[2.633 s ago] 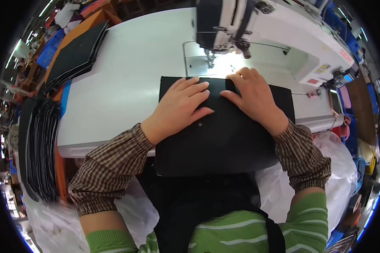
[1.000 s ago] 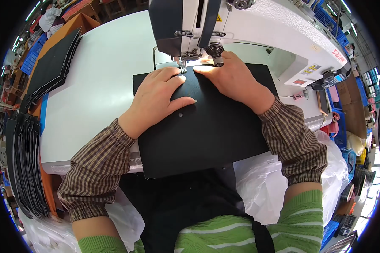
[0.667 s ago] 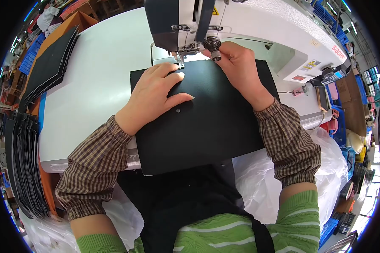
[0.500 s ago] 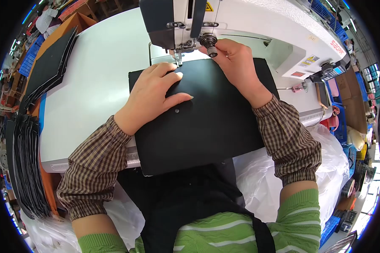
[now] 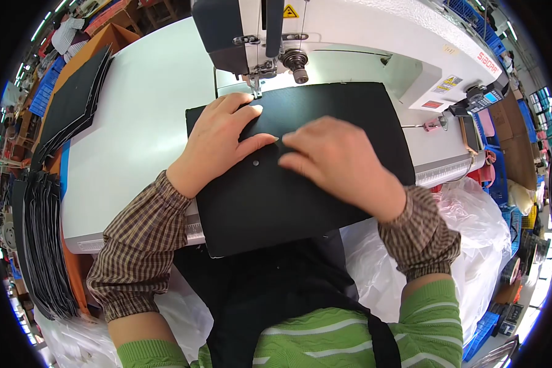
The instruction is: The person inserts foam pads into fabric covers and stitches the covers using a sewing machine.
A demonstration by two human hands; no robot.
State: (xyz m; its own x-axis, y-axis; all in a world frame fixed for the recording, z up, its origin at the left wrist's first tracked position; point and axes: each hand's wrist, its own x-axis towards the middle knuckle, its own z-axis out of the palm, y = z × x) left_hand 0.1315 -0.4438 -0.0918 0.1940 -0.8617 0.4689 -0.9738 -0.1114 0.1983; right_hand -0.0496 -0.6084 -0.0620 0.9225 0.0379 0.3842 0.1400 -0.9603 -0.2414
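A black rectangular panel (image 5: 306,196), like leather or coated board, lies under the sewing machine's presser foot (image 5: 257,91) at its far edge. On it rests my left hand (image 5: 218,132), fingers stretched toward the foot and thumb spread to the right. A small round grey stud or dot (image 5: 256,163) shows on the panel just below that thumb. My right hand (image 5: 340,156), somewhat blurred, is over the panel's middle, thumb and fingers apart with nothing visible between them. Its fingertips come close to my left thumb.
The white sewing machine (image 5: 374,30) spans the top, with a tension knob (image 5: 295,64) and a small control screen (image 5: 487,97). Black panels (image 5: 73,98) are stacked at the left, with more standing below (image 5: 43,245). A clear plastic bag (image 5: 466,227) hangs at the right.
My right hand has left the tension knob and come down toward me over the panel. My left hand has stayed in place on the panel near the presser foot.
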